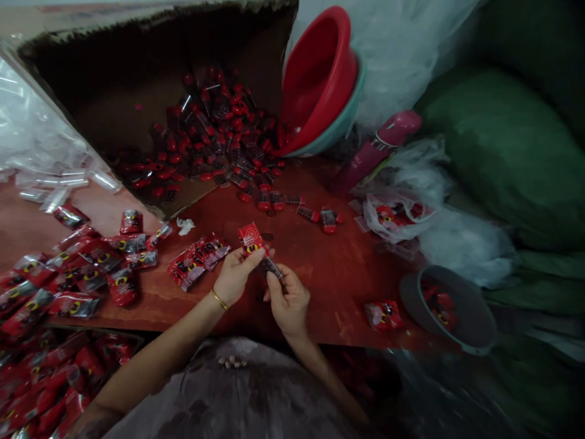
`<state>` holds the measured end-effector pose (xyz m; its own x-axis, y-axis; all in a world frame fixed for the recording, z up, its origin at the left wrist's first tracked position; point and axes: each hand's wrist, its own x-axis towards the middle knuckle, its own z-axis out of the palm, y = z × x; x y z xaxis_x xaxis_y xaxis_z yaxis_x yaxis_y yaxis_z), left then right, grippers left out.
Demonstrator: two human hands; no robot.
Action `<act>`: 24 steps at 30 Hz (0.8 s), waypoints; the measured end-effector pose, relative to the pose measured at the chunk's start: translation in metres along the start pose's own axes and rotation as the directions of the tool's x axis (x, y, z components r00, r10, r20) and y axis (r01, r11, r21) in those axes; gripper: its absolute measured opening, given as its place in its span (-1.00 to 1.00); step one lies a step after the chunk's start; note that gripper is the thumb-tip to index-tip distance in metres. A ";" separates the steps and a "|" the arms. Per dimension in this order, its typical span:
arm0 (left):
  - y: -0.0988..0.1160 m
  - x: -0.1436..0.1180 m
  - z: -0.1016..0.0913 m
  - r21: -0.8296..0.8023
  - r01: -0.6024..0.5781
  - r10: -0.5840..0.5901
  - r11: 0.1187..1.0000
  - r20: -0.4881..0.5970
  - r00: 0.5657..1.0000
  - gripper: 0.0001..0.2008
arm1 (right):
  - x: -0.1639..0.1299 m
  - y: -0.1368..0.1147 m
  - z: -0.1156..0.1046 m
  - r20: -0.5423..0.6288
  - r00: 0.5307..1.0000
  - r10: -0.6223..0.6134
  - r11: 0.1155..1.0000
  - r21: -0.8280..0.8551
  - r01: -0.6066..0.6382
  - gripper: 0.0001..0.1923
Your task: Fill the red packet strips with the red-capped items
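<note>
My left hand (234, 279), with a gold bangle at the wrist, is closed on a red printed packet (250, 236) between thumb and fingers. Close beside it, my right hand (289, 300) pinches a small clear tube with dark contents (270, 267). The tube's upper end meets the packet's lower end; whether it is inside the packet I cannot tell. Left of my hands lies a small stack of flat red packets (188, 266). Beyond them, loose red-capped containers (276, 200) with dark contents spread over the red table (329, 286).
A cardboard box (59, 67) on its side spills red-capped containers. Filled red packets (123, 286) pile up at left, near clear empty tubes (55, 180). A red basin (340, 42), pink bottle (375, 149), plastic bag (425, 213) and grey bowl (414, 292) stand at right.
</note>
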<state>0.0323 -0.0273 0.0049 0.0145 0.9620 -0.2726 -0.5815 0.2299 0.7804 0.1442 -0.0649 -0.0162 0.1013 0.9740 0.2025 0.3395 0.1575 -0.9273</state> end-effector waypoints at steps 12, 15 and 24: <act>-0.004 -0.012 -0.001 0.058 -0.029 0.031 0.998 -0.033 0.999 -0.64 | 0.016 -0.002 -0.004 0.262 0.962 0.073 0.953 0.265 -0.144 -0.72; -0.003 -0.008 -0.006 0.044 -0.012 0.014 0.999 -0.046 0.999 -0.68 | 0.021 0.000 -0.008 0.370 0.928 0.042 0.951 0.270 -0.151 -0.73; 0.025 -0.014 -0.033 0.004 -0.019 0.019 1.000 -0.179 0.984 -0.70 | 0.066 0.017 0.006 0.238 0.965 -0.112 0.973 -0.169 0.155 -0.72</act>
<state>-0.0091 -0.0396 0.0100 -0.1422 0.9245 -0.3536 -0.5782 0.2124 0.7878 0.1513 0.0029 -0.0201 -0.1633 0.9608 0.2242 0.5044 0.2766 -0.8180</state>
